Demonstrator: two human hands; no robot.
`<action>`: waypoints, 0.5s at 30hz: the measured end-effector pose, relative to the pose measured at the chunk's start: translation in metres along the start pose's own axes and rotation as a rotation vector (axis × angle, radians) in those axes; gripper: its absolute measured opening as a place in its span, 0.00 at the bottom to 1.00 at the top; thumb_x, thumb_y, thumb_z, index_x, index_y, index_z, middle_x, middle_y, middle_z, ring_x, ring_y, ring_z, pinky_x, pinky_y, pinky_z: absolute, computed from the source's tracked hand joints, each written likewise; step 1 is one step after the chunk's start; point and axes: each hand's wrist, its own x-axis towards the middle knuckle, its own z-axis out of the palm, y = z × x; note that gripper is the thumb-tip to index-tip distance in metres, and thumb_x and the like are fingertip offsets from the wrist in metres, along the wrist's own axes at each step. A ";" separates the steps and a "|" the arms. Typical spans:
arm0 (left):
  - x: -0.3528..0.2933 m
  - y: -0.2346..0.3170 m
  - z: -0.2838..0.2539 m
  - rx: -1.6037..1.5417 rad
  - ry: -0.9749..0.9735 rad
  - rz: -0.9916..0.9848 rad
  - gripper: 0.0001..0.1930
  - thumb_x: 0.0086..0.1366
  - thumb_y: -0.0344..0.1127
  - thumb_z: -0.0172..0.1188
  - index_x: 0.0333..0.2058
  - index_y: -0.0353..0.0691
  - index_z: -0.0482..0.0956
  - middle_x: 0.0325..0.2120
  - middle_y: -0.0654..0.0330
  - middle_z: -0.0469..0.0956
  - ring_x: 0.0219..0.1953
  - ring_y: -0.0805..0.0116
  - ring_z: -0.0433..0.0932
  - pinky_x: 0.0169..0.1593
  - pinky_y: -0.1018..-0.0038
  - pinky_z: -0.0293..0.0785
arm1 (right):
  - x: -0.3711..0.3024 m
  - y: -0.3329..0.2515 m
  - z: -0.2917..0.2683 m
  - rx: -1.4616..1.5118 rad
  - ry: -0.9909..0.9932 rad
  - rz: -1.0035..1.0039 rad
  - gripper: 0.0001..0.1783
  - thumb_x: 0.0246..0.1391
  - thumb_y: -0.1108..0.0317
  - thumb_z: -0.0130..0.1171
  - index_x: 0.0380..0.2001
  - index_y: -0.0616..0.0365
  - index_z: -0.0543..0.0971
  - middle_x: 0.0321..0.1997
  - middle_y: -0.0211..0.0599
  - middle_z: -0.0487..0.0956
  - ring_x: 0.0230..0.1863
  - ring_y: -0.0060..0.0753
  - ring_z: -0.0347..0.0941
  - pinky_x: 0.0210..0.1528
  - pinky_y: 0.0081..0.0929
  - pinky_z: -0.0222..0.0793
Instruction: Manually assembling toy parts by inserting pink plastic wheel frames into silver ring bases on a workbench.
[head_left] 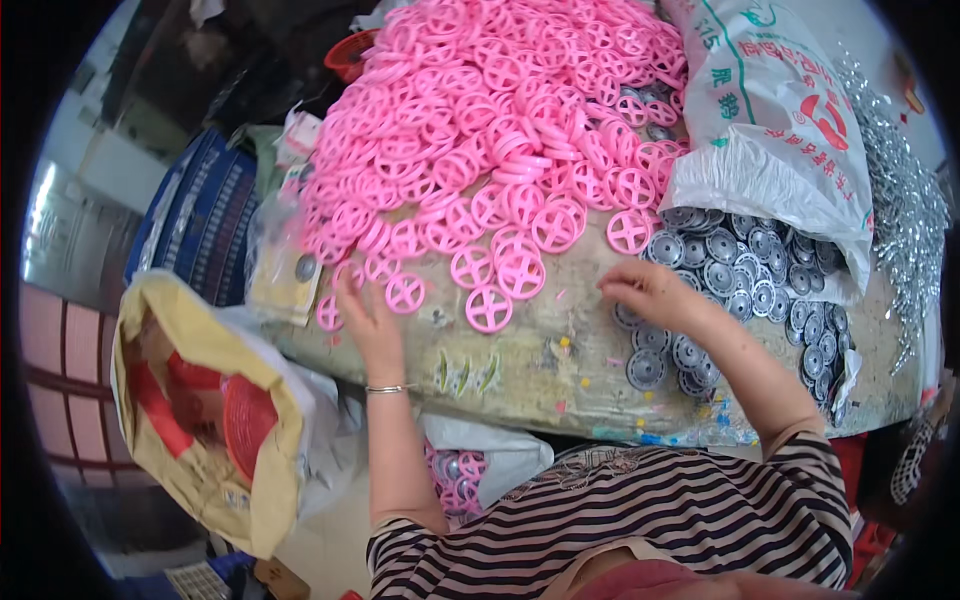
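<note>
A big heap of pink plastic wheel rings with crossed spokes (470, 110) covers the far part of the table. My left hand (370, 325) is at the heap's near left edge, fingers stretched apart. Its fingertips are at a few loose pink rings, and no ring is plainly gripped. To the right lies a pile of grey plastic discs (720, 275), spilling from the mouth of a white woven sack (770, 165). Over the left edge of that pile is my right hand (655, 295), its fingers curled together. Whatever they may hold is hidden.
An open sack with a tan lining (275, 480) and red things inside stands at the left. Below the table edge, a white bag (510, 465) holds more pink rings. Silver tinsel (900, 200) hangs at the right. Blue stacked crates (195, 215) are at the far left.
</note>
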 end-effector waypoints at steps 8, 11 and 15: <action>0.126 -0.053 0.024 0.303 0.046 0.001 0.32 0.69 0.46 0.48 0.62 0.27 0.53 0.62 0.42 0.56 0.65 0.55 0.55 0.66 0.66 0.50 | 0.151 0.027 -0.136 -0.340 0.379 -0.003 0.18 0.59 0.59 0.53 0.45 0.61 0.77 0.41 0.38 0.78 0.44 0.30 0.73 0.46 0.28 0.68; 0.159 -0.069 0.036 0.523 0.077 0.006 0.35 0.68 0.48 0.49 0.62 0.25 0.53 0.63 0.40 0.54 0.65 0.51 0.53 0.67 0.65 0.48 | 0.217 0.107 -0.213 -0.476 0.601 0.039 0.22 0.61 0.55 0.49 0.46 0.63 0.76 0.43 0.43 0.78 0.46 0.35 0.73 0.47 0.29 0.68; 0.198 -0.090 0.030 0.559 0.049 0.084 0.37 0.68 0.51 0.48 0.61 0.23 0.53 0.63 0.38 0.54 0.66 0.50 0.53 0.67 0.65 0.47 | 0.273 0.136 -0.241 -0.515 0.565 0.135 0.24 0.60 0.55 0.48 0.48 0.65 0.74 0.46 0.50 0.77 0.49 0.44 0.73 0.49 0.30 0.67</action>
